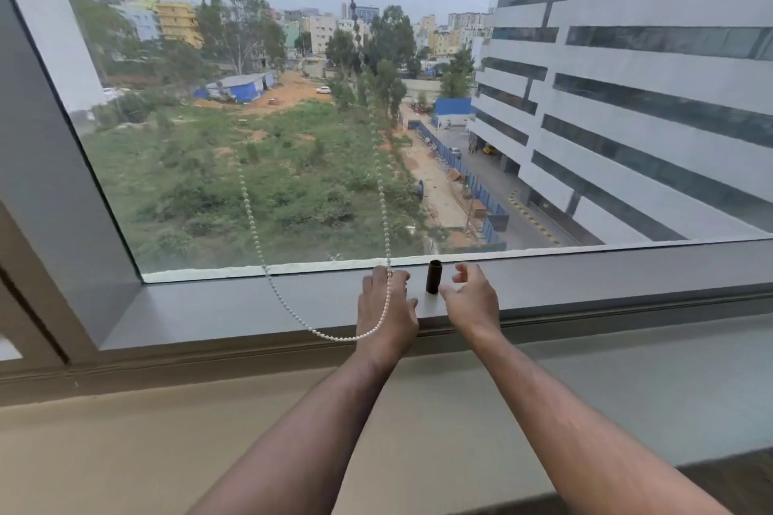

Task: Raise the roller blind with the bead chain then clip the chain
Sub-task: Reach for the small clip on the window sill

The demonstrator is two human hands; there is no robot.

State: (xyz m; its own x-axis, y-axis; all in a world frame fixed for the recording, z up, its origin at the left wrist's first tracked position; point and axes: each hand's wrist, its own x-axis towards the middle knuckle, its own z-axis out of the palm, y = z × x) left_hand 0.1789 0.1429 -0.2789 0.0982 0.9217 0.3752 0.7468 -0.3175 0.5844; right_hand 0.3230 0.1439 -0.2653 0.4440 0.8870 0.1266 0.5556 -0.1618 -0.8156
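Note:
A white bead chain [251,213] hangs in two strands in front of the window glass and loops low over the grey sill [234,309]. The right strand runs down over the back of my left hand [385,309], which lies on the sill with its fingers around the chain near the glass. A small black cylindrical clip [433,276] stands upright on the sill between my hands. My right hand [470,295] hovers just right of the clip, fingers spread and curled, holding nothing. The roller blind itself is out of view above.
The window's grey frame [54,163] slopes down on the left. A wide beige ledge [125,443] lies below the sill, under my forearms. Outside are a green field and a white office building [652,88].

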